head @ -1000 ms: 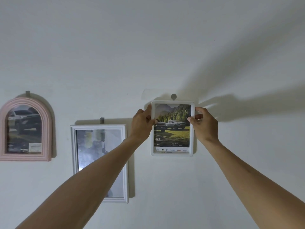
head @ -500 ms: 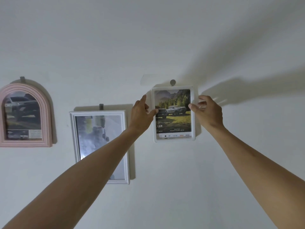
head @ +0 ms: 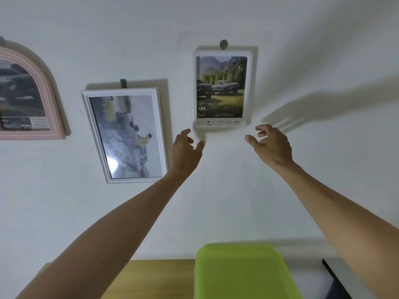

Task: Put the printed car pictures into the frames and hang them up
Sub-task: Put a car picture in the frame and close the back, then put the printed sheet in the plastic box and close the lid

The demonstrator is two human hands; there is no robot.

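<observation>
Hands off, hoping for the best

Both empty, left hand (head: 186, 147) and right hand (head: 269, 145) spread below rounded white plastic frame (head: 248, 91); could slip off grey round hook (head: 223, 44).

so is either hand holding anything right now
Nothing is held. The left hand and right hand are open below the white frame, which hangs on its hook.

A plain white wall (head: 216, 201) fills most of the view, dimly lit, with soft grey shadows spread across its right side. Near the bottom, a wooden table (head: 155, 277) stands against the wall, with a bright green plastic lid (head: 244, 272) just right of it and a dark edge (head: 332, 279) further right.
</observation>
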